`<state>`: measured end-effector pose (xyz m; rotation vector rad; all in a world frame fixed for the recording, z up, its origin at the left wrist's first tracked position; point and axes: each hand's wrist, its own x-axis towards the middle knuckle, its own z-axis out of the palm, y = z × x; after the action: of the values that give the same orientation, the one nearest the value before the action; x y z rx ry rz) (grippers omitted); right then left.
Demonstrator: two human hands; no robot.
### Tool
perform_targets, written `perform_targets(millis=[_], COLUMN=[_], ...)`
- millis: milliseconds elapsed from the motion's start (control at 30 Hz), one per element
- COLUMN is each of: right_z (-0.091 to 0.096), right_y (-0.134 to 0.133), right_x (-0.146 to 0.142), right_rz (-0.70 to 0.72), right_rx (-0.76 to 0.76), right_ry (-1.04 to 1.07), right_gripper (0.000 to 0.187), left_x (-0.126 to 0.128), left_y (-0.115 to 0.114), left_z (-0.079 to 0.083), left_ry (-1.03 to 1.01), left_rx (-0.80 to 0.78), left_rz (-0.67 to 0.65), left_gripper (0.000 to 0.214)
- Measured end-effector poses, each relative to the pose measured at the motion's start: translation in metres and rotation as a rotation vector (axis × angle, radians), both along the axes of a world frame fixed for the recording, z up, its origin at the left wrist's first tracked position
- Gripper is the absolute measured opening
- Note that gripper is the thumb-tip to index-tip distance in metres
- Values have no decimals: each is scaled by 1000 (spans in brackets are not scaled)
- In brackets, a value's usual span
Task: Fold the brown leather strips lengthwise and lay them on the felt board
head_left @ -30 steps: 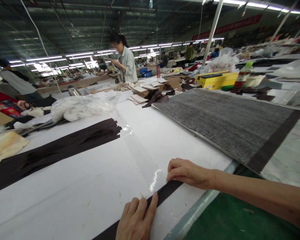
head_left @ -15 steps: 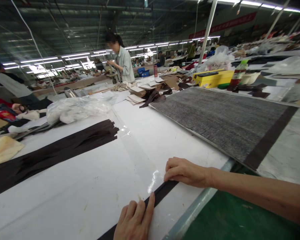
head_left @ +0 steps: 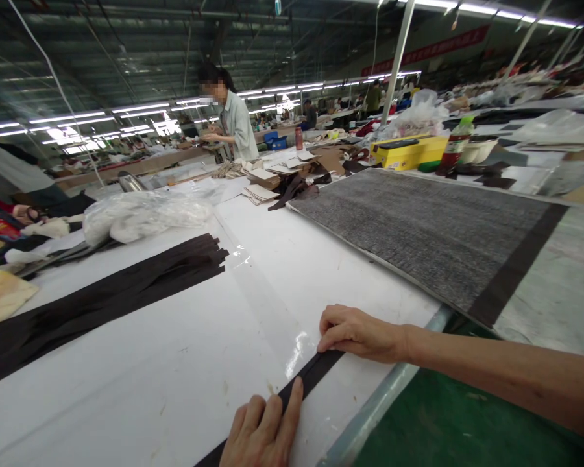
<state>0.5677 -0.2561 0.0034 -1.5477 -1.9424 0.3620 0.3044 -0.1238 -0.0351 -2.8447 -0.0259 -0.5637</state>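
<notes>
A dark brown fabric strip [head_left: 314, 377] lies slantwise on the white tabletop near its front edge, with a folded line along it. My left hand [head_left: 265, 428] rests on the strip with fingers stretched out, the index finger pressing its surface. At the far end, my right hand [head_left: 357, 334] is closed, thumb and fingers pinching the strip. A stack of similar dark strips [head_left: 126, 292] lies to the left on the table, its ends uneven.
A grey textured panel [head_left: 418, 227] with a dark border lies at the right. Behind are cardboard pieces [head_left: 263, 176], a yellow box [head_left: 409, 152], a bottle [head_left: 455, 146] and a plastic bag [head_left: 146, 211]. A co-worker [head_left: 236, 123] stands across the table.
The view has shifted slightly. Both hands stay at nearly the same places on the strip. The co-worker's hands have lowered a little.
</notes>
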Motion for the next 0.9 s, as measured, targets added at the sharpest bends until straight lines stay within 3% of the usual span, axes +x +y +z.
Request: perform_targets(millis=[633, 900], right_z=[8, 13], right_y=[-13, -21], right_x=[7, 16], right_rz=[42, 113], right_rx=[100, 94], right_ry=[-381, -517], right_gripper=[29, 31], left_x=[6, 21], left_y=[5, 6], left_z=[2, 11], left_ry=[39, 32], left_rx=[-22, -149], left_rz=[-12, -150], left_gripper=[48, 33])
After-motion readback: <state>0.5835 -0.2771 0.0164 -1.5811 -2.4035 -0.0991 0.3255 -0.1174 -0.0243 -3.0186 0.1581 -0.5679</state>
